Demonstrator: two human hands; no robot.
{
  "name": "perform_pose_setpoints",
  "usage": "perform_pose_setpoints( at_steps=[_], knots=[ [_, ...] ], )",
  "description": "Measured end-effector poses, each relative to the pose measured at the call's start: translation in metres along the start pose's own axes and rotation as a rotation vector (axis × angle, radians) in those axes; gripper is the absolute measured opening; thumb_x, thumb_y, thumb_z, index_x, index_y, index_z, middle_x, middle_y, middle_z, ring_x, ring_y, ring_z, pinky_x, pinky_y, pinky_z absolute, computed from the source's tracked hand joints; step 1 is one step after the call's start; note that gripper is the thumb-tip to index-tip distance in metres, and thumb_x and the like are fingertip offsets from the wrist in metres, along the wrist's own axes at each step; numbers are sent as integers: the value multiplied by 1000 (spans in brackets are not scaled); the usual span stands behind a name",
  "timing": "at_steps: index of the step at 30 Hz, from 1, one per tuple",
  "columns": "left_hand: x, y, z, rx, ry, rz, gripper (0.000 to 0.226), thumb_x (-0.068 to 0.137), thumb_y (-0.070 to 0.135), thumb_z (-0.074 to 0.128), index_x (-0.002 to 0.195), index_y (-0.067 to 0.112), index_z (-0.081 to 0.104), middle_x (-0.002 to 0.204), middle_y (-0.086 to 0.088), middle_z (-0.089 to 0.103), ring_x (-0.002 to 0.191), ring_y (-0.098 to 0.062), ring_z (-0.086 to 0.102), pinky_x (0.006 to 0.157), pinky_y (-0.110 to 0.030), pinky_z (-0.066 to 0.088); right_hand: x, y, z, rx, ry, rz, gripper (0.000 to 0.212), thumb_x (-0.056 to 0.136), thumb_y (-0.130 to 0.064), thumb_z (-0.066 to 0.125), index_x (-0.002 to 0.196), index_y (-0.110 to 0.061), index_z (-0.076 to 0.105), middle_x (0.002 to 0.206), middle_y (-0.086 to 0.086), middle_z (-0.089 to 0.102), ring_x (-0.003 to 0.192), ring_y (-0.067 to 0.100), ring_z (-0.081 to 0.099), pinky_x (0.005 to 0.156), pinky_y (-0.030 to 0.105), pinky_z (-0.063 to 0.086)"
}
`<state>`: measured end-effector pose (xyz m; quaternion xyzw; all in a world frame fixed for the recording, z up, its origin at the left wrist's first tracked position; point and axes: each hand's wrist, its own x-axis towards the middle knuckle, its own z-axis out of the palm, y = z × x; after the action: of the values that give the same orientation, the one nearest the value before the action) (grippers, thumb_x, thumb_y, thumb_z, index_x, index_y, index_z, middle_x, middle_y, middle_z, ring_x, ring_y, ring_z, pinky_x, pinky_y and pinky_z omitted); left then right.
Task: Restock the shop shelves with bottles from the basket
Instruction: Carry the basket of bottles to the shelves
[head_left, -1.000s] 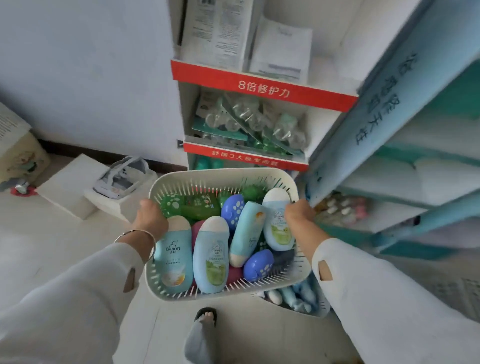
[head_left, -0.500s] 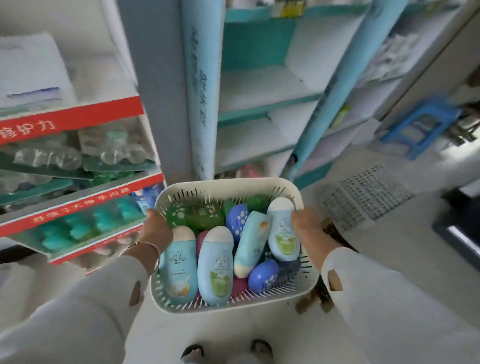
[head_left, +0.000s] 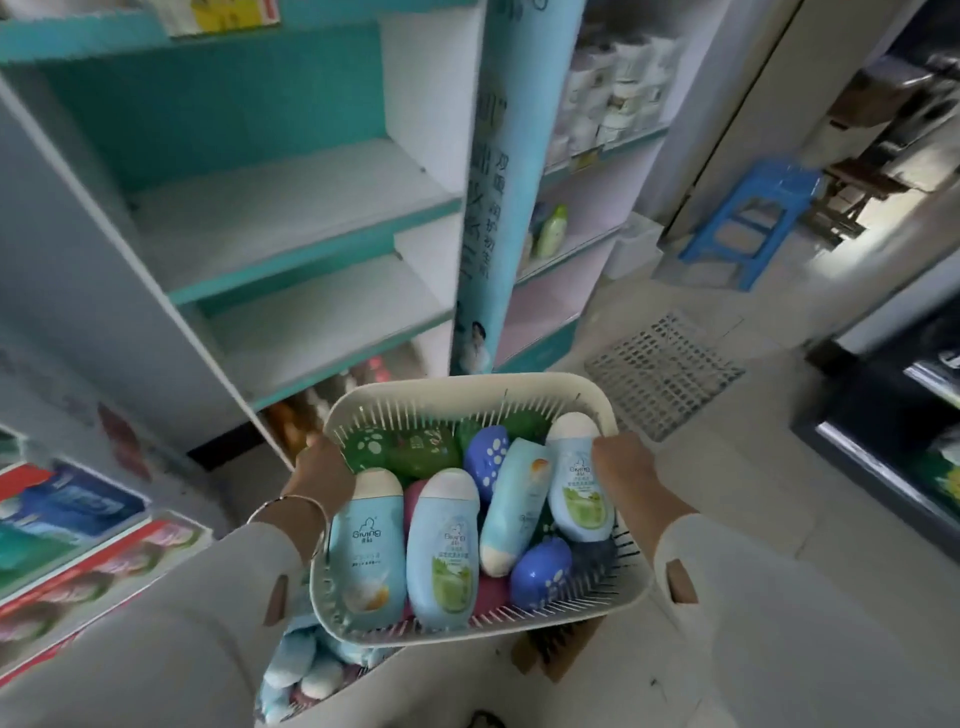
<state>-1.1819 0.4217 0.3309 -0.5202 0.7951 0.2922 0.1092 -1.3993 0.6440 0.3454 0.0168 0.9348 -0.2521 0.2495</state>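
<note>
Head view: a person's left hand (head_left: 324, 475) and right hand (head_left: 623, 475) grip opposite rims of a white slotted basket (head_left: 467, 387) piled with lotion bottles (head_left: 441, 545), held before bare teal-edged shelves (head_left: 291, 197). The steadier course is likely to rest it level before lifting any bottle out.

We note dim, bluish indoor light, with bright daylight glare on the floor (head_left: 852, 249) at right. Shelves (head_left: 291, 208) bow with wide-angle distortion; the left edge is smeared.
</note>
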Motion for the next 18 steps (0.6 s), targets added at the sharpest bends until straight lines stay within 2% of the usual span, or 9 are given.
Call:
perform_pose_setpoints(
  at_steps=[4, 6, 9, 11, 14, 16, 18],
  knots=[
    [29, 52, 15, 44, -18, 112, 21, 92, 2, 42, 111, -5, 41, 110, -19, 54, 89, -32, 59, 71, -33, 52, 42, 4, -28, -45, 91, 87, 37, 95, -15, 41, 124, 5, 52, 127, 21, 55, 117, 36, 53, 89, 35, 42],
    [49, 75, 23, 40, -3, 147, 30, 91, 4, 43, 119, -7, 41, 112, -20, 56, 78, -27, 56, 64, -30, 52, 63, 5, -40, -30, 121, 113, 37, 95, -15, 44, 124, 6, 51, 128, 22, 54, 118, 37, 52, 91, 35, 42],
    [74, 107, 34, 19, -35, 175, 34, 93, 0, 40, 124, -13, 39, 110, -22, 57, 70, -24, 52, 56, -26, 46, 90, 8, -51, 8, 134, 156, 35, 95, -16, 43, 122, 5, 53, 127, 22, 55, 117, 36, 53, 90, 35, 43],
    [86, 128, 41, 34, -21, 202, 38, 92, -1, 40, 127, -15, 35, 107, -24, 56, 74, -27, 57, 61, -29, 51, 109, 13, -58, 61, 143, 188, 35, 94, -15, 45, 121, 6, 54, 124, 24, 56, 114, 38, 54, 87, 35, 44],
    [97, 162, 55, -18, -5, 189, 49, 93, -4, 39, 133, -20, 16, 101, -28, 59, 85, -39, 63, 70, -38, 54, 141, 20, -65, 79, 149, 208, 35, 95, -15, 45, 121, 6, 54, 123, 24, 57, 114, 38, 54, 86, 35, 44],
    [106, 185, 64, -47, 3, 159, 48, 93, -4, 39, 134, -17, 18, 100, -29, 60, 89, -41, 63, 71, -40, 54, 169, 25, -70, 93, 153, 211, 35, 95, -15, 44, 121, 7, 54, 124, 24, 57, 114, 38, 54, 86, 34, 44],
    [116, 207, 74, -61, 10, 151, 42, 92, -1, 41, 130, -14, 28, 103, -30, 58, 89, -41, 62, 70, -40, 51, 194, 28, -76, 119, 141, 245, 36, 95, -14, 44, 122, 7, 53, 124, 24, 57, 114, 37, 55, 85, 34, 44]
  ],
)
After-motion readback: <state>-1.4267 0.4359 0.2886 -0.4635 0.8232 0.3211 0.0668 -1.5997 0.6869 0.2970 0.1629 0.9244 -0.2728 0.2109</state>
